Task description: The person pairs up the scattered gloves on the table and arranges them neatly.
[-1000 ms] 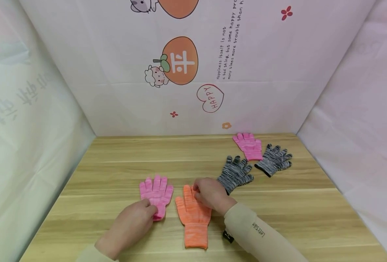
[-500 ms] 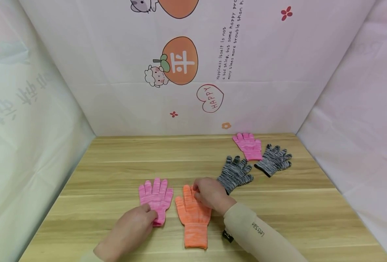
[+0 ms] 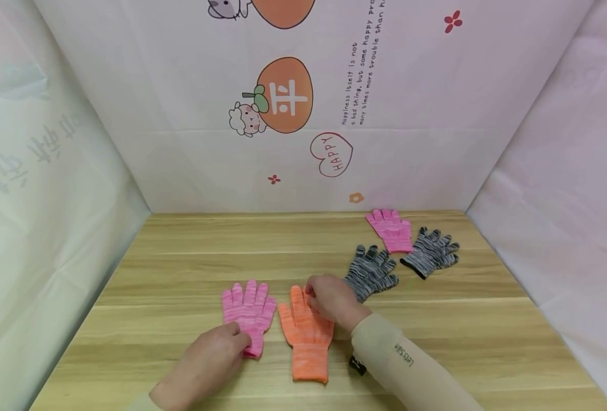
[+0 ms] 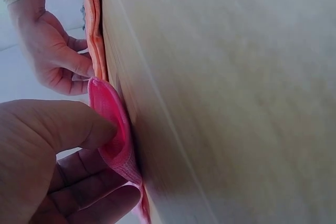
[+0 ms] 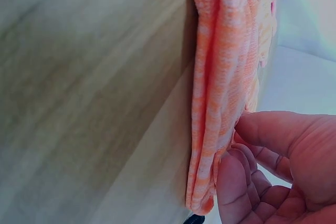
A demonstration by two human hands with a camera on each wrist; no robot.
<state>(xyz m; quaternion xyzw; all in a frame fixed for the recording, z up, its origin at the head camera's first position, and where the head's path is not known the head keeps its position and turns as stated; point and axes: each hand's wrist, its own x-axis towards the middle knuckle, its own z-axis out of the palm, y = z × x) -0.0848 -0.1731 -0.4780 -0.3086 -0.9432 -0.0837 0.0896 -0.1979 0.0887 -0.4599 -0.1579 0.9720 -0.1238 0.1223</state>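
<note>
In the head view my left hand [image 3: 216, 348] is at the cuff of a pink knit glove [image 3: 249, 311] lying with its fingers pointing away. The left wrist view shows the thumb inside the open cuff [image 4: 118, 148], pinching its edge against the fingers. Just right of it lies an orange glove [image 3: 308, 342], palm flat and cuff toward me. My right hand [image 3: 334, 299] pinches this glove near its fingers and covers some of them. Seen from the right wrist, thumb and fingertips meet at the orange knit [image 5: 220, 93], whose layers show along the edge.
Behind my right hand lies a grey-black striped glove [image 3: 370, 274]. Farther back are another pink glove [image 3: 392, 231] and a second striped glove [image 3: 430, 253], side by side. A small black item [image 3: 357, 365] shows beside my right sleeve. White printed sheets [image 3: 205, 160] wall the wooden table [image 3: 190, 245].
My left hand has drawn the pink glove slightly toward me. The orange glove has shifted a little away from me with my right hand. The gloves at the back stay where they were.
</note>
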